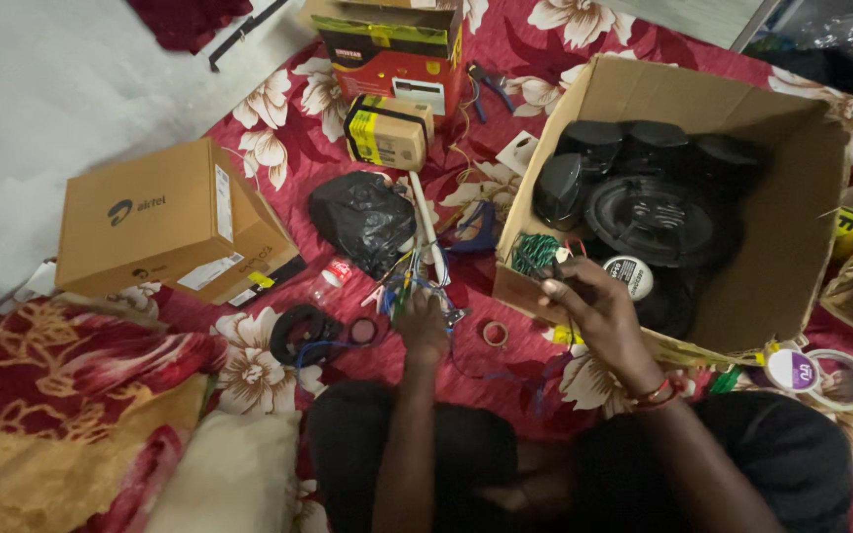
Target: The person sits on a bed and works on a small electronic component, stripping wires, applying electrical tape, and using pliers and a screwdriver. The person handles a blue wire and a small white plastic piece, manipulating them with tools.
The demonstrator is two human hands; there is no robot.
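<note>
Nearest the camera, the person's dark-clothed knees and both forearms fill the bottom of the frame, over a red floral cloth (278,109) spread on the floor.

Left hand (422,321): closed around a bundle of coloured wires (409,281), seen from the back, so finger detail can't be made out. Wires fan up out of the fist, toward a white stick (425,222) lying just beyond.

Right hand (589,306): at the near wall of the open cardboard box (792,247), fingers curled on a small dark item at the rim. Can't tell what the item is. Red thread band on that wrist.

Wires vs hands: in the left hand, just left of the right hand, outside the box.

Beside the left hand: black ring-shaped part (300,334) on the cloth to its left, small tape ring (495,334) between the two hands. Right of the knees: two tape rolls (821,375) near the box corner.

Inside the box: round black speakers (644,212), a green wire coil (533,252) and a small white round tin (629,276) just beyond the right hand's fingers.

Mid distance: crumpled black plastic bag (362,219) past the wires; stacked brown cartons (165,222) to the left.

Far: small yellow-and-black box (387,133), red-and-yellow carton (392,49) behind it, pliers (491,87) to its right.
</note>
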